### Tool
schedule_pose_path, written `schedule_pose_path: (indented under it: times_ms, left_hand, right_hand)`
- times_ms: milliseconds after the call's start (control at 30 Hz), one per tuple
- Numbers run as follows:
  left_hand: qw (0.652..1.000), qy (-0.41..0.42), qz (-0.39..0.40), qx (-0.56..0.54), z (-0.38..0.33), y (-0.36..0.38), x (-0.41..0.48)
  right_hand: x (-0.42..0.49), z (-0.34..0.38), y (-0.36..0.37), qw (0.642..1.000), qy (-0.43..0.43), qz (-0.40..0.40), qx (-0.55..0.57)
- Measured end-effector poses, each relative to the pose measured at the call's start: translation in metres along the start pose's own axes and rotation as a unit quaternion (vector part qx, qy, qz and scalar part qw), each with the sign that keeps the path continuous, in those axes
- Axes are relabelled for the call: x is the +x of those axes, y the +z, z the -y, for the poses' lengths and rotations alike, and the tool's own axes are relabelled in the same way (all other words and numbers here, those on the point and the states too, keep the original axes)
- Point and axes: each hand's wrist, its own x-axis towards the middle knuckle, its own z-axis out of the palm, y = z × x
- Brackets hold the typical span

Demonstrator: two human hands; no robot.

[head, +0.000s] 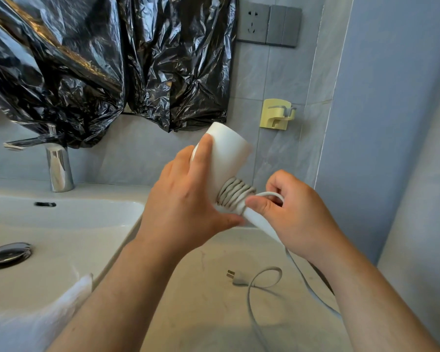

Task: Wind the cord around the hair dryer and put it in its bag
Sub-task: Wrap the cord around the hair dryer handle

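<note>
The winding is partly done. The left hand (186, 201) holds the one white hair dryer (230, 151) up over the counter (208, 313), its fingers (203, 153) lying along the barrel and its thumb hooked under where the handle begins. The single cord (235, 195) already sits in about five or six tight turns around the top of the handle. The right hand (300, 217) has its fingers curled round a loop of cord just beside those turns, with the thumb pressed against the handle. It looks ready to lay another turn. A fair length is still loose: it drops from below the right hand, runs across the counter in one open loop and ends at the one two-pronged plug (238, 279) lying flat there. So what seems left is to wind in the slack, secure the plug end and then bag the dryer. No bag for the dryer can be made out here; the crumpled black plastic (87, 59) on the wall looks like a covering and not a pouch. Around them are one sink (61, 224) with one chrome faucet (59, 166) and one drain (8, 254), one pale yellow wall holder (277, 114), one wall socket (254, 22) and one white towel (36, 313) at the sink's near edge.
</note>
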Motion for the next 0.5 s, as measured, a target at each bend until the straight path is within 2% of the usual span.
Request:
schedule_pose_path:
  times_ms: [233,400,500]
  left_hand:
    - [1.000,0.010,0.006,-0.007,0.012,0.002,0.000]
    - [0.999,0.029,0.007,-0.027,0.011,0.000,0.001]
    - [0.997,-0.005,0.014,-0.072,0.009,-0.002,0.002]
  right_hand:
    - [-0.003,0.004,-0.005,0.995,0.019,0.090,0.025]
    - [-0.002,0.005,-0.005,0.995,0.026,0.080,0.050]
    - [-0.001,0.004,-0.005,0.993,0.024,0.068,0.088]
